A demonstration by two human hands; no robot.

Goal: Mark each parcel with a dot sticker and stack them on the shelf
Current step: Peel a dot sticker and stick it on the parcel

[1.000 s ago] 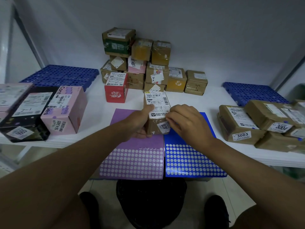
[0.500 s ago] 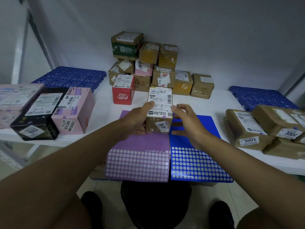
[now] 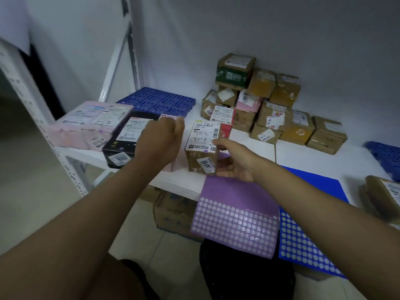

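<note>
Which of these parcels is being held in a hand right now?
The small brown box with the white shipping label on top, gripped by the right hand at the shelf's front edge. All other parcels sit untouched.

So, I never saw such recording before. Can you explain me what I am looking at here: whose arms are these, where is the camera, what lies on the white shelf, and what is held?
There is no machine here. A person wears one camera on the head, looking forward and down, so both bare arms reach in from below.

The right hand grips a small brown cardboard parcel with white labels; a purple dot seems to sit on its top label. The left hand holds nothing and hovers over the flat black box beside the flat pink boxes.

On the white shelf lie a purple sheet of dot stickers, a blue sheet of dot stickers and blue plastic grid mats. At the back stands a pile of taped brown parcels.
</note>
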